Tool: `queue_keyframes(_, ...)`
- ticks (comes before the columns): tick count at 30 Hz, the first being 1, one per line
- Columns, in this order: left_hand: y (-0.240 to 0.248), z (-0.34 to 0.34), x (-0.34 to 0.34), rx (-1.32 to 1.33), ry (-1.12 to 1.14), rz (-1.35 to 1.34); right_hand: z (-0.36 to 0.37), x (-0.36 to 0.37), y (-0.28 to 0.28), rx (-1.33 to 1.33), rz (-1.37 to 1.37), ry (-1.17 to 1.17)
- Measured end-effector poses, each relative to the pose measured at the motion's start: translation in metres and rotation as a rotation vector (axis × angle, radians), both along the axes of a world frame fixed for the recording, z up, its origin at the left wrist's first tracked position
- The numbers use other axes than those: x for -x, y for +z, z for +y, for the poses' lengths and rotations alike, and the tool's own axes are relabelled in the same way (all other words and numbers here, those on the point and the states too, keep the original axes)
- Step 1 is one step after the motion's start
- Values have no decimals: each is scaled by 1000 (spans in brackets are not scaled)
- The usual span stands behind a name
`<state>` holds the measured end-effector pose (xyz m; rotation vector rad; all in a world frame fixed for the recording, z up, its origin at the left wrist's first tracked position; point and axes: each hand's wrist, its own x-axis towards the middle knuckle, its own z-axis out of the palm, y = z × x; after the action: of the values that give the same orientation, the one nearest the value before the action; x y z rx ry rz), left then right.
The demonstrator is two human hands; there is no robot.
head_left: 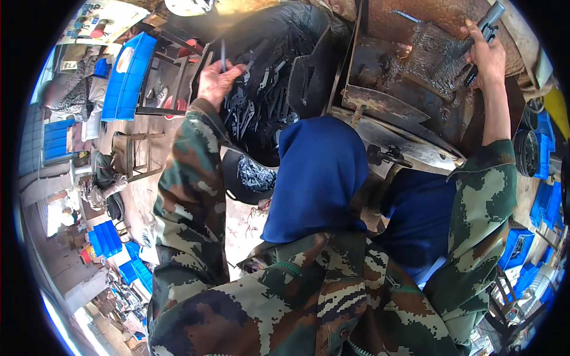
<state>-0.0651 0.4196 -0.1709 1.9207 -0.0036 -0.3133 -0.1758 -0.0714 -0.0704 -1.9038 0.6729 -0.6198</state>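
My left hand (218,82) is closed, with a thin metal strip (223,56) sticking up from its fingers. It hangs over the left edge of a big black container (309,35) piled with flat dark metal pieces (261,89). At the upper right, my right hand (488,59) wraps round a dark tool or bar with a grey round end (494,14); its exact kind is unclear. Below that hand lies a wet, brown metal tray (380,98) with a sludge-covered block (436,56) in it. A slim metal rod (407,16) lies at the tray's far side.
A black bucket (233,181) holding small shiny metal bits stands close by my left forearm. Blue crates (127,77) and a wooden stool (142,155) are on the left. More blue crates (516,246) line the right. Dark blue cloth (323,178) covers my legs.
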Motion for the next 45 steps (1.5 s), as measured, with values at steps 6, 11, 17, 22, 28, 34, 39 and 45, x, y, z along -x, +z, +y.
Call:
queue_keyframes(6,-38,-30,4,6,17,24,-22,-5,-14,-1,-22,40)
queue_keyframes(11,-48,-34,2,142,55,139,-22,-6,-15,-35,-56,59)
queue_keyframes(17,-31,-26,9,361,147,135,-22,-5,-15,0,-50,65)
queue_keyframes(22,-1,-24,15,625,140,40,-18,-5,-13,55,41,36)
queue_keyframes(28,44,-54,28,674,-18,132,-31,-7,-17,40,-21,47)
queue_keyframes(34,47,-67,32,724,-155,225,-30,-11,-20,56,-9,56)
queue_keyframes(39,12,-55,24,847,-73,126,-26,-5,-14,139,66,45)
queue_keyframes(45,-39,-19,17,674,104,52,-30,-9,-19,107,14,60)
